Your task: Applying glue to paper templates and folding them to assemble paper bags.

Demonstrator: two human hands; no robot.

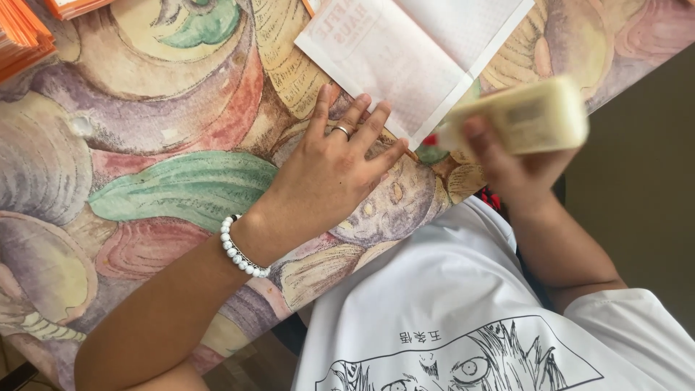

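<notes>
**Worn: beads, ring, white tee**

Bare forearms, no sleeves reaching past the upper arm. On the left wrist, a bracelet (242, 253) of round white beads (a single strand, snug). On one finger of the left hand (329, 170), a plain silvery ring (341, 131). Across the torso, a white short-sleeved T-shirt (449, 289) with a black line-drawn print: sharp eyes, spiky hair, framed in a slanted panel, small characters above it. Right hand (517, 170) unadorned, blurred.
</notes>
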